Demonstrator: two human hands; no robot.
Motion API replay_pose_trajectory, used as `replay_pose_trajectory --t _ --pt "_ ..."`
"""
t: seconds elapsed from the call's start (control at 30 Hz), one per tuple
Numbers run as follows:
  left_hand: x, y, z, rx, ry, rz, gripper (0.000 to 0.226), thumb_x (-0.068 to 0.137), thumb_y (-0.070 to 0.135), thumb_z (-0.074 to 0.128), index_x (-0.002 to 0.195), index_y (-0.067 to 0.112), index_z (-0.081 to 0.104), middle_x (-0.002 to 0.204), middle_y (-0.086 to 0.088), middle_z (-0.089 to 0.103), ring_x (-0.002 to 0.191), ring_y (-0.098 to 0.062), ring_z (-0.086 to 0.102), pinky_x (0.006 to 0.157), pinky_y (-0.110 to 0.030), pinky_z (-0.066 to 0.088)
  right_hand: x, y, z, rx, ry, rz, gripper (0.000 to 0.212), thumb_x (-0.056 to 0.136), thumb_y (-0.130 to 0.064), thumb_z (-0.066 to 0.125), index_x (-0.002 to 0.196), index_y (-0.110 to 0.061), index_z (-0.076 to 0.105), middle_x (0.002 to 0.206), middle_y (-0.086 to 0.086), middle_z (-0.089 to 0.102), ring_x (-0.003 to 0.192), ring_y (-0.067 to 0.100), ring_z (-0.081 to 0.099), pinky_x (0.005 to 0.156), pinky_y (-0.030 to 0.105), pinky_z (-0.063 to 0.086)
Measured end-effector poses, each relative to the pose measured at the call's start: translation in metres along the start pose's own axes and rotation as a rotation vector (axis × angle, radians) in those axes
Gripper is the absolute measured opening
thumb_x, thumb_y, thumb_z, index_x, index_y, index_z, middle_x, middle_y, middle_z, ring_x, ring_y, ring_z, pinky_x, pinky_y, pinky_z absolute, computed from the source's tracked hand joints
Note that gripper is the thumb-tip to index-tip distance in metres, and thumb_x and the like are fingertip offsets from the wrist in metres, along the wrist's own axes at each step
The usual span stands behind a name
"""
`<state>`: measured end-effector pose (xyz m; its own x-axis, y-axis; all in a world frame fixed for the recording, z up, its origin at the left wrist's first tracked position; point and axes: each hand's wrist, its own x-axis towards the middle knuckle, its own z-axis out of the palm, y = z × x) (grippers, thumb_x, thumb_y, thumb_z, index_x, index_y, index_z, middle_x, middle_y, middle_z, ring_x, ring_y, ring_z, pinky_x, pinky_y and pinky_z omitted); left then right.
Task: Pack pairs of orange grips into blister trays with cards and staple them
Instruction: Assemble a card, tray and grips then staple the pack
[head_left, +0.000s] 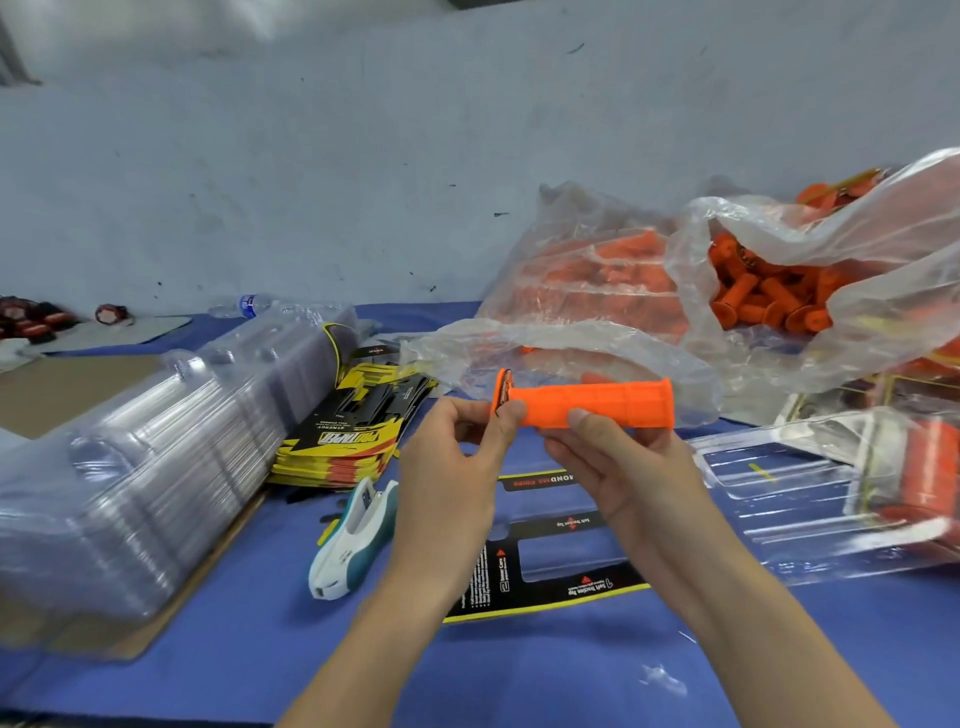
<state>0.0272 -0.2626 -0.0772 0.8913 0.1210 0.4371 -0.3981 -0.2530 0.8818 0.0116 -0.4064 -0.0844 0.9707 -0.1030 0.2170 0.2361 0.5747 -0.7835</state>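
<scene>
Both hands on one orange grip (587, 404), held level in the air above the blue table cover (519, 675). It's a rubbery tube with a moulded square-block tread and a flat round flange on its left end. Left hand (452, 467) pinches the flange end between thumb and curled fingers. Right hand (623, 467) is closed round the mid-body, thumb on top, fingers underneath. Directly below the grip lies a flat black card (550, 577) with a yellow edge and rectangular cut-outs. Below-left of it is a white and teal plastic stapler (353, 535), lying on its side. Left of the grip is a fanned stack of yellow/black printed cards (353, 421), and further left a tall nested stack of clear blister trays (130, 467), glossy and ribbed. Behind and right of the grip are crinkled clear plastic bags (769, 296) full of loose orange grips. Right and slightly below lies an open clear blister tray (779, 493), with a filled pack (919, 467) showing orange beyond it, blurred.
</scene>
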Motion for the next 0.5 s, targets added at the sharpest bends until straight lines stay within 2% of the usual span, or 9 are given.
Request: replay_pose_trajectory --t 0.03,0.1,0.2,0.27,0.43,0.5 --pt "0.0 0.0 0.0 0.032 0.021 0.057 0.028 0.084 0.055 0.065 0.088 0.028 0.062 0.086 0.014 0.067 0.083 -0.003 0.064 0.073 -0.019 0.05 0.001 0.0 0.0 0.057 -0.022 0.02 0.022 0.076 -0.009 0.072 0.098 -0.013 0.069 0.103 0.015 0.071 0.105 0.034 0.068 0.088 0.036 0.056" --pt "0.0 -0.002 -0.001 0.124 0.068 0.235 0.019 0.089 0.045 0.066 0.09 0.027 0.059 0.089 0.016 0.062 0.088 -0.003 0.061 0.075 -0.013 0.045 0.003 0.001 0.0 0.138 -0.042 0.047 0.026 0.077 -0.007 0.07 0.102 -0.01 0.065 0.106 0.016 0.071 0.106 0.035 0.067 0.088 0.036 0.056" --pt "0.002 -0.008 -0.004 0.272 0.109 0.541 0.013 0.093 0.023 0.068 0.098 0.018 0.057 0.102 0.013 0.051 0.1 -0.008 0.056 0.087 -0.017 0.043 0.007 0.003 -0.007 0.138 0.037 0.08 0.029 0.081 0.001 0.066 0.109 -0.006 0.057 0.098 0.014 0.07 0.104 0.036 0.068 0.079 0.033 0.058" --pt "0.003 -0.013 -0.005 0.346 0.112 0.653 0.012 0.093 0.017 0.066 0.099 0.013 0.056 0.107 0.01 0.048 0.104 -0.009 0.052 0.092 -0.018 0.041 0.007 0.005 -0.011 0.087 0.062 0.101 0.023 0.088 0.003 0.062 0.109 -0.005 0.059 0.096 0.013 0.069 0.104 0.035 0.068 0.079 0.032 0.058" --pt "0.002 -0.017 -0.005 0.366 0.118 0.677 0.012 0.092 0.017 0.065 0.099 0.013 0.056 0.109 0.007 0.049 0.104 -0.01 0.051 0.093 -0.018 0.04 0.004 0.004 -0.012 -0.008 0.077 0.124 0.02 0.089 -0.002 0.063 0.108 -0.008 0.062 0.101 0.015 0.068 0.103 0.031 0.069 0.079 0.03 0.058" --pt "0.002 -0.014 -0.004 0.327 0.103 0.598 0.016 0.092 0.02 0.068 0.097 0.017 0.053 0.106 0.009 0.052 0.103 -0.007 0.053 0.09 -0.016 0.041 0.003 0.002 -0.011 -0.073 0.094 0.089 0.02 0.09 -0.006 0.064 0.109 -0.012 0.064 0.101 0.011 0.069 0.101 0.028 0.07 0.08 0.029 0.059"
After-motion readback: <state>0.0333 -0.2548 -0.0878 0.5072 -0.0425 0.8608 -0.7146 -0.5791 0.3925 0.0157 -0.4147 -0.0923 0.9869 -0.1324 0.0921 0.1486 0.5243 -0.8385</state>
